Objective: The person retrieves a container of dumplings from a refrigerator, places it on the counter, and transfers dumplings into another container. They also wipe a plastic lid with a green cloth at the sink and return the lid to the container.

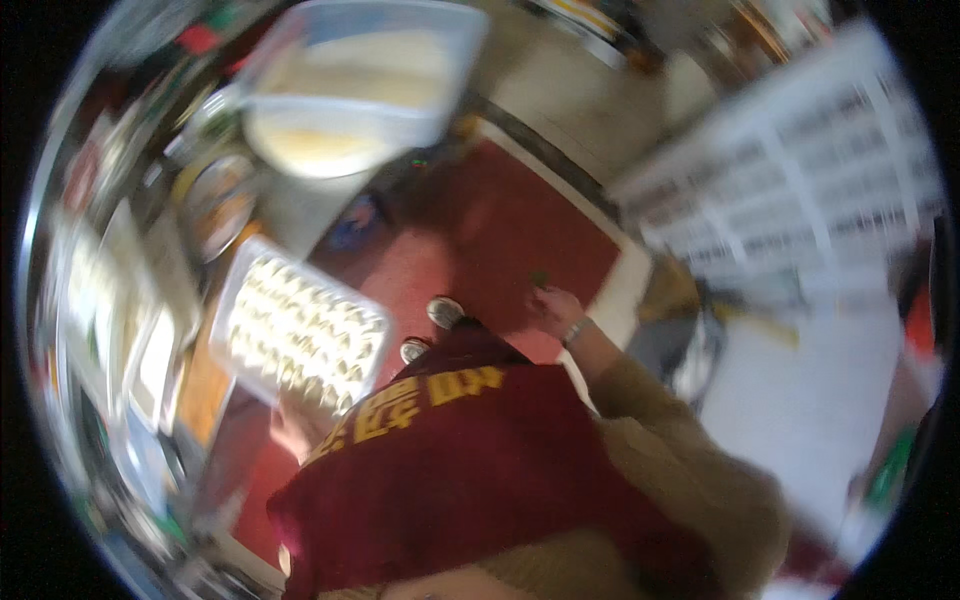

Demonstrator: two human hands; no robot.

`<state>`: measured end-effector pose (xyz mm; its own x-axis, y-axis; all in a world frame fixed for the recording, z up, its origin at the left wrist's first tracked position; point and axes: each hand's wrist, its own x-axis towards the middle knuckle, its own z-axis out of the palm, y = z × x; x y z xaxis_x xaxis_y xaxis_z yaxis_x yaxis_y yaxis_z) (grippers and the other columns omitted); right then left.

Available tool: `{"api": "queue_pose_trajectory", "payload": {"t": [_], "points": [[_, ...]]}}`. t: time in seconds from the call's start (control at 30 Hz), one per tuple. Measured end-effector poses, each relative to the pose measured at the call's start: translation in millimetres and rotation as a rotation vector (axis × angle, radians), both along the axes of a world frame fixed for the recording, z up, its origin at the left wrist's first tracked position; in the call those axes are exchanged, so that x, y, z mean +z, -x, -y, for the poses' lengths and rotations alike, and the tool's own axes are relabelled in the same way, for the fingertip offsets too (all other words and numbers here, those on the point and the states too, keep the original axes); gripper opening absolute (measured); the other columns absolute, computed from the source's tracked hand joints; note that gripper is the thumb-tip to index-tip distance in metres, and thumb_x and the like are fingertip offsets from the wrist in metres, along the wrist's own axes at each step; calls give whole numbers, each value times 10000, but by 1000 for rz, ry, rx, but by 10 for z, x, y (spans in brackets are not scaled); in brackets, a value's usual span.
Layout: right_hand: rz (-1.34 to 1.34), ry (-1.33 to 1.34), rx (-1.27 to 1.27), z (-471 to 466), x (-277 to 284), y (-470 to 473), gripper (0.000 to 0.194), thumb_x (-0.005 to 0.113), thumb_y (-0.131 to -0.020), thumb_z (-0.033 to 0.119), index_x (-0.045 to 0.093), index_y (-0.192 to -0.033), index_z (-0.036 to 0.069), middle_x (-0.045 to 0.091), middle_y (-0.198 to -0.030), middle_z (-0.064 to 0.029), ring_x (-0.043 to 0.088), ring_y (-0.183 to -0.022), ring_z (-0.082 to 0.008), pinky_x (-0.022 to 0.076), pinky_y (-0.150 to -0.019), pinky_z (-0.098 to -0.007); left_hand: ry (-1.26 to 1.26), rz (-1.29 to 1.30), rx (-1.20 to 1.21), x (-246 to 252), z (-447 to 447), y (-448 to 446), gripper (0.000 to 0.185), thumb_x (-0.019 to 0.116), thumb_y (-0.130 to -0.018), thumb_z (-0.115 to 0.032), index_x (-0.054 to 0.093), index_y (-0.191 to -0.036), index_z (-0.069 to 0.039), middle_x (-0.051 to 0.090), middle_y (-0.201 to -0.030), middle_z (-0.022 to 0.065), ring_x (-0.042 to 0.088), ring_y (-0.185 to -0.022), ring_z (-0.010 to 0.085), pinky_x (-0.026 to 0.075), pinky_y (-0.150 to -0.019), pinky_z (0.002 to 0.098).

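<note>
My left hand (294,427) grips the near edge of a pale rectangular tray (244,384). Rows of small white dumplings (300,326) fill this tray, which is at the left of my body and catches bright light. On the right, my right hand (559,311) is held out over the red floor, its fingers drawn together. A small dark green thing (538,279) shows at those fingertips, too blurred to name. A metal-banded watch or bracelet (576,330) circles the right wrist. The maroon apron (465,480) hides part of my left arm.
A translucent plastic tub (461,71) and a round pan-like vessel (259,142) with pale contents stand on the counter ahead left. Trays (112,322) line the left side. At right are a printed sheet or panel (780,172) and a white surface (810,397). Red flooring (495,217) lies ahead.
</note>
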<state>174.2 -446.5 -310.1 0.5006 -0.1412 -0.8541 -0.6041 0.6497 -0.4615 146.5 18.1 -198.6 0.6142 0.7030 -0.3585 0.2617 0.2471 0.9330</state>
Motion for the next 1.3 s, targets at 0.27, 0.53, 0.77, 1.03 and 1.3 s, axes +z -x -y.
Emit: {"api": "queue_pose_trajectory", "payload": {"t": [0.27, 0.53, 0.77, 1.03, 1.3], "points": [[-250, 34, -487, 603, -439, 2123, 125, 639, -926, 188, 587, -1032, 146, 648, -1000, -33, 612, -956, -201, 457, -856, -505, -181, -316, -162, -181, -47, -193, 262, 573, -967, -174, 660, -1041, 62, 695, -899, 131, 648, -705, 183, 523, -575, 309], [-257, 546, -1095, 2513, -138, 3448, 412, 493, -950, 429, 603, -1027, 39, 622, -803, -124, 575, -629, -288, 470, -548, -445, -183, -349, -132, -456, -127, -319, 261, 580, -963, -177, 667, -1033, 59, 694, -896, 123, 646, -712, 183, 524, -589, 309], [-411, 588, -108, 2170, -119, 2705, 638, 469, -938, 580, 487, -1378, 118, 535, -1228, -154, 516, -1076, -286, 388, -976, -509, -171, -379, -57, -444, -300, -137, 260, 586, -959, -180, 673, -1027, 56, 694, -892, 117, 645, -717, 184, 524, -601, 310], [133, 674, 1113, 1224, -72, 1451, 300, 554, -932, 289, 610, -1102, 48, 634, -1081, -134, 604, -996, -266, 464, -885, -439, -134, -199, -39, -292, -131, 218, 274, 614, -944, -181, 649, -1029, 76, 682, -868, 96, 622, -739, 162, 513, -643, 300], [943, 731, 1183, -869, 765, -731, 260, 529, -992, 216, 639, -1056, -11, 675, -1022, -162, 643, -956, -271, 492, -858, -359, -23, 37, 175, -464, -27, 180, 202, 616, -959, -160, 565, -1114, -40, 645, -854, 61, 606, -718, 137, 505, -618, 287]]}}
